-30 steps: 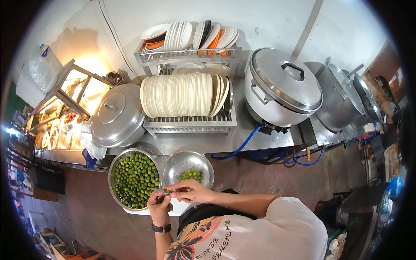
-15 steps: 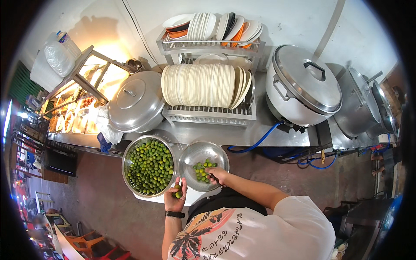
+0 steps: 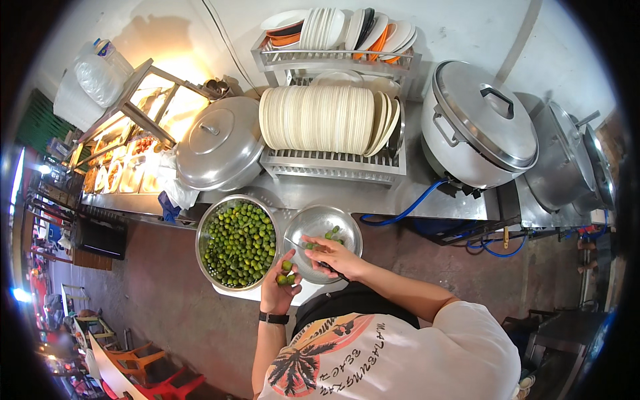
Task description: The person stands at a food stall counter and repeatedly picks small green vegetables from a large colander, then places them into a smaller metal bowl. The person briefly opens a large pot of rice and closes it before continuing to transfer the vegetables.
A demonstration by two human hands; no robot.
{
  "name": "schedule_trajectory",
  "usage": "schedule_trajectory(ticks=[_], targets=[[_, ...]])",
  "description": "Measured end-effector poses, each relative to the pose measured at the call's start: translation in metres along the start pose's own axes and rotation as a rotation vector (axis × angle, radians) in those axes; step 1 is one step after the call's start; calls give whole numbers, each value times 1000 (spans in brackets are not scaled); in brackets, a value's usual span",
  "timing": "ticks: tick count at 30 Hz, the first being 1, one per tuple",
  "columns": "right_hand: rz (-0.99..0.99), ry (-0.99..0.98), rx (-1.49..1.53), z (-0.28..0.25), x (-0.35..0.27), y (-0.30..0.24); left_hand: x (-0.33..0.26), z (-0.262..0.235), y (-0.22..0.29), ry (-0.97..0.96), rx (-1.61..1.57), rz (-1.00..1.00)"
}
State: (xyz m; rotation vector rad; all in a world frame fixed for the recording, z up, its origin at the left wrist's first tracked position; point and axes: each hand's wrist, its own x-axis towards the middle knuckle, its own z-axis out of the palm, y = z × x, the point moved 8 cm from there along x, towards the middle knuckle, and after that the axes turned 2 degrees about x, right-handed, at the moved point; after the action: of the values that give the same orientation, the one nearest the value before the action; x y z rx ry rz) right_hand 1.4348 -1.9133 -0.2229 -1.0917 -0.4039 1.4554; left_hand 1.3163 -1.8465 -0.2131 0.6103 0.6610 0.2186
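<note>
Several small green limes (image 3: 287,274) rest in my left hand (image 3: 276,293), its fingers curled up around them. My right hand (image 3: 339,259) grips a small knife (image 3: 331,269) with a dark handle; its thin blade points left toward my left hand. Both hands are close together over the near side of a shallow metal bowl (image 3: 347,227). A few limes (image 3: 333,233) lie in that bowl, partly hidden behind my right hand. To the left, a larger metal bowl (image 3: 201,263) is heaped with whole green limes (image 3: 240,245).
Both bowls stand on a white surface (image 3: 235,293). Behind them, a steel counter (image 3: 300,190) carries a lidded pot (image 3: 217,147), a rack of plates (image 3: 320,120) and a large rice cooker (image 3: 477,127). A blue hose (image 3: 407,212) hangs off its edge; a lit food case (image 3: 143,127) is at left.
My right hand has lifted off the limes in the shallow bowl and come left, nearer my left hand. The left hand has turned up, showing more limes. The whole view has shifted slightly.
</note>
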Motion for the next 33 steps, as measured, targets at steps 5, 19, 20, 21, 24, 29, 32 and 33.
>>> schedule_trajectory(ticks=[5,19,20,21,24,29,32,33], targets=[[-1,23,-1,-1,-8,3,9,-3,-2,8,94,32],[-139,-67,143,28,-10,-3,4,3,-7,8,138,80],[-151,-55,144,28,-15,-4,5,3,-9,-10,121,76],[-182,-46,172,26,-20,-6,6,3,-11,2,117,78],[-251,-46,189,25,-41,-23,1,18,-9,-122,49,115],[-340,-26,23,25,-73,-39,-22,44,3,-188,46,187],[-397,-90,-105,43,-86,-51,-33,43,6,-193,30,234],[-422,-109,-146,47,-89,-52,-34,43,5,-218,37,233]])
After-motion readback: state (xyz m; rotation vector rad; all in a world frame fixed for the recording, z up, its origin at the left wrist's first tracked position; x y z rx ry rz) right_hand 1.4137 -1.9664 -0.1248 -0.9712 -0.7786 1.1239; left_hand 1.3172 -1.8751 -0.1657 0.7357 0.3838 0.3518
